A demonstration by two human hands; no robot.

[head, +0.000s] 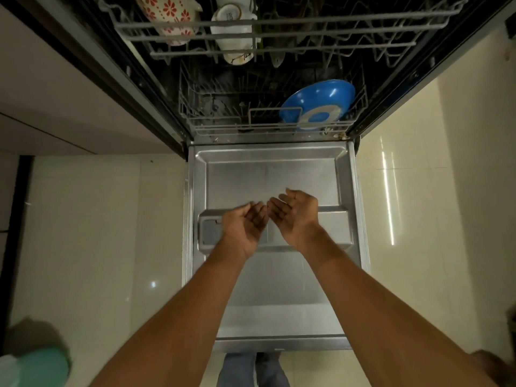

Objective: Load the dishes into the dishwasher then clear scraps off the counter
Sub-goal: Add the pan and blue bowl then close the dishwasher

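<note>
Open way into the lower rack

Door (268,169) lies flat and bare; lower rack (212,127) free at left; blue bowl (318,101) fills right; upper rack (279,23) overhangs.

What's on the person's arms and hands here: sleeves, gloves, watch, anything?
Nothing worn. Both forearms are bare right down to the frame edge, with no sleeve in view. The left hand and right hand have no gloves, and no rings, watch or bands are visible.
</note>
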